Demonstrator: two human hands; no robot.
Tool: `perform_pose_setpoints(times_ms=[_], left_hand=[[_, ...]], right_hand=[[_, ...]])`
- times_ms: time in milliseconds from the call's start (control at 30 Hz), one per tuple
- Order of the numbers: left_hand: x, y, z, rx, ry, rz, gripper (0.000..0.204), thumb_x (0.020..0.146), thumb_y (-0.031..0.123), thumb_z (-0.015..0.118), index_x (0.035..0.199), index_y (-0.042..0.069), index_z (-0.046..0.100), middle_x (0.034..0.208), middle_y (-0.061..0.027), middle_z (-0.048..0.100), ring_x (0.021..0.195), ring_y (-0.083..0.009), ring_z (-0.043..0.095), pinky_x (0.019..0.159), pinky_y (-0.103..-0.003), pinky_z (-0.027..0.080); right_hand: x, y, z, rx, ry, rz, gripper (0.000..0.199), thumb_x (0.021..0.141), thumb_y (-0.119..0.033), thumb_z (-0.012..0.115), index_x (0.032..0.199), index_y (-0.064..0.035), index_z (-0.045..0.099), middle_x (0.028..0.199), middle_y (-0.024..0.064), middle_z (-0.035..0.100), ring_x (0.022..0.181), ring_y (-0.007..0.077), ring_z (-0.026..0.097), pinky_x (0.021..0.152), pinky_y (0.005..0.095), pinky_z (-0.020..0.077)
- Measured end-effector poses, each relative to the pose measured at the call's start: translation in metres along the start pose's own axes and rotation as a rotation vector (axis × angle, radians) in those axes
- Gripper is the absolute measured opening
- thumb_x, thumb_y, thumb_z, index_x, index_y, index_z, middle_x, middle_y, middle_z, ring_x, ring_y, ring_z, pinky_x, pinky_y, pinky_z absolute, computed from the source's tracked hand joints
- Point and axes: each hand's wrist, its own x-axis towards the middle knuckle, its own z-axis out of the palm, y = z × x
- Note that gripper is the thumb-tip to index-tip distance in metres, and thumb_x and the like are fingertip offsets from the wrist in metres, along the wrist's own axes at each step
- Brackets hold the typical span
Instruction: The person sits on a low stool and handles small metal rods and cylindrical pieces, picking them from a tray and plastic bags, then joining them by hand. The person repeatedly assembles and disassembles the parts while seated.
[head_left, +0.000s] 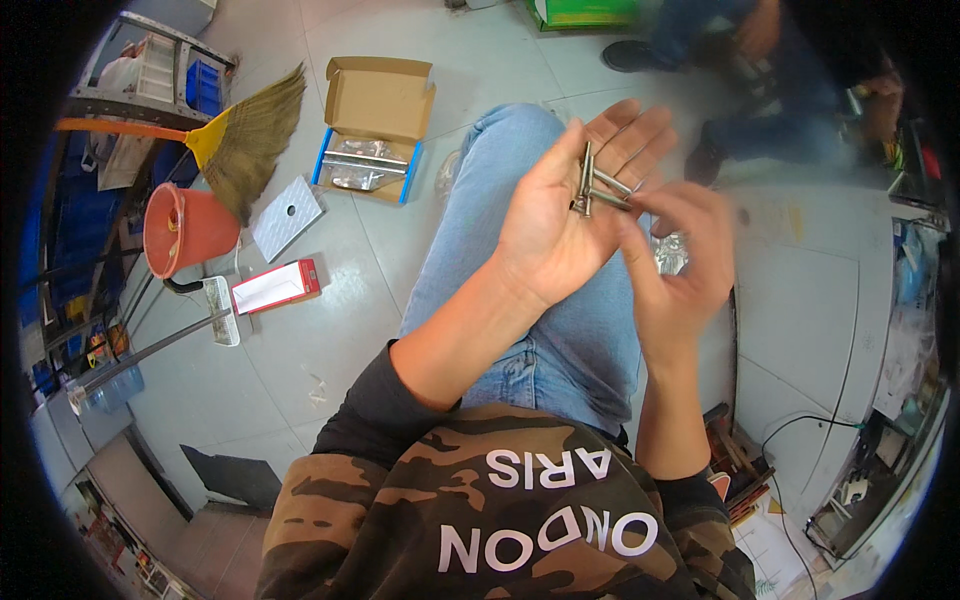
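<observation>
My left hand (560, 215) is turned palm up over my lap, and several long silver screws (588, 180) rest in its cupped palm. They lie crossed at different angles, toward the base of the fingers. From the right, my right hand (690, 250) reaches over with curled fingers. Its thumb and fingertips meet at the end of one screw at the palm's edge; motion blurs these fingers. Beneath the right hand shows a crinkled, shiny clear wrapping (670, 253), partly covered, and I cannot tell what it rests on.
On the floor to the left are an opened cardboard box (378, 100) with bagged metal parts, a pale flat panel (288, 220), a red-and-white box (275, 287), an orange bucket (190, 232) and a broom (250, 135). Another person (760, 90) is at the far right. A cable (800, 420) runs at right.
</observation>
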Motion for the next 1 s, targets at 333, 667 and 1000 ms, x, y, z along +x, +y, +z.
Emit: perform_pose_setpoints(times_ms=[333, 667, 1000], left_hand=[[-0.003, 0.0, 0.008, 0.053, -0.012, -0.048, 0.066, 0.09, 0.054, 0.013, 0.133, 0.005, 0.026, 0.136, -0.0124, 0.032, 0.127, -0.0257, 0.028, 0.102, -0.039, 0.028], [-0.001, 0.001, 0.002, -0.081, -0.013, -0.032, 0.06, 0.092, 0.046, 0.021, 0.133, 0.004, 0.026, 0.138, -0.0158, 0.028, 0.129, -0.0291, 0.024, 0.104, -0.043, 0.024], [0.0, -0.002, -0.001, 0.065, 0.014, -0.003, 0.05, 0.092, 0.036, 0.035, 0.13, 0.004, 0.031, 0.137, -0.0139, 0.03, 0.128, -0.0272, 0.026, 0.104, -0.042, 0.026]], right_hand=[[0.01, -0.011, 0.005, -0.095, -0.26, -0.024, 0.017, 0.064, 0.0, 0.066, 0.08, -0.0037, 0.062, 0.078, 0.0063, 0.053, 0.067, 0.019, 0.05, 0.056, 0.0283, 0.039], [0.005, -0.003, -0.005, 0.402, -0.148, 0.344, 0.014, 0.073, 0.0, 0.061, 0.087, 0.0002, 0.057, 0.084, 0.006, 0.061, 0.072, 0.01, 0.054, 0.066, 0.0227, 0.0414], [-0.008, -0.004, 0.002, 0.351, -0.115, 0.226, 0.015, 0.076, -0.002, 0.059, 0.09, -0.0001, 0.057, 0.089, 0.0064, 0.063, 0.07, 0.009, 0.054, 0.064, 0.0226, 0.0431]])
